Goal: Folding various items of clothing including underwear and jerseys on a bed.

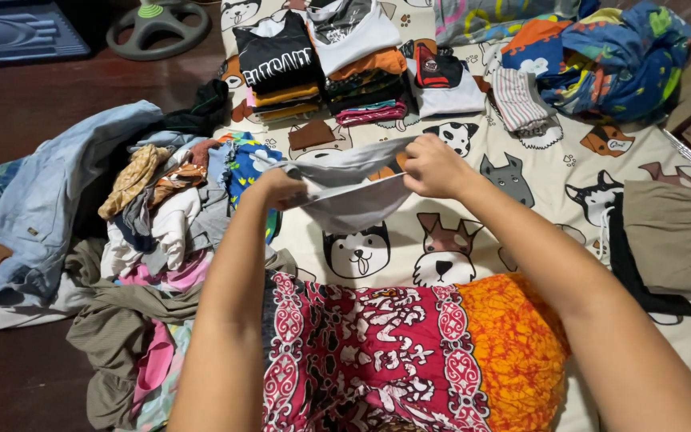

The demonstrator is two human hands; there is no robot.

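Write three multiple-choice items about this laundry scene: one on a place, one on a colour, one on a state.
1. Where does the unfolded heap lie?
A. at the person's left
B. at the person's right
C. on the folded stacks

2. What colour is the cloth in the hands?
A. red
B. light grey
C. green

3. How do the hands hold the cloth?
A. left hand alone
B. right hand alone
C. both hands, lifted over the sheet

Answers:
1 A, the heap sits beside the left arm.
2 B, the fabric is pale grey.
3 C, each hand pinches one end, with dog prints visible below.
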